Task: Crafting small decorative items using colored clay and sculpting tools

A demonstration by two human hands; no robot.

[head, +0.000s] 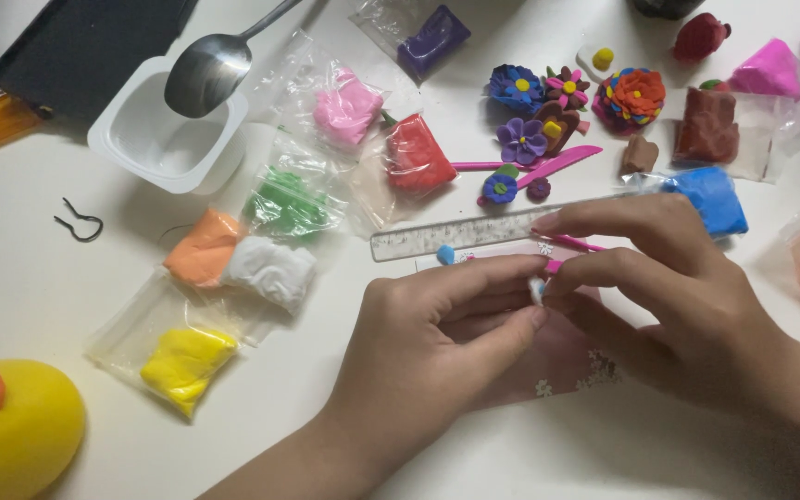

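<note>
Both hands meet over a pink sheet [557,356] on the white table. My left hand [428,347] pinches a tiny piece of white clay [536,290] between thumb and forefinger. My right hand [668,296] touches that same piece with its fingertips and also holds a thin pink tool [574,243]. A clear ruler [456,234] lies just beyond the hands, with a small blue clay ball [445,254] beside it.
Bags of clay lie at the left: yellow [185,359], white [268,268], orange [202,246], green [284,202], pink [346,107], red [417,156]. Clay flowers [548,106] stand behind the ruler. A white cup [167,137] holds a spoon [210,63]. A yellow rubber duck [11,428] sits bottom left.
</note>
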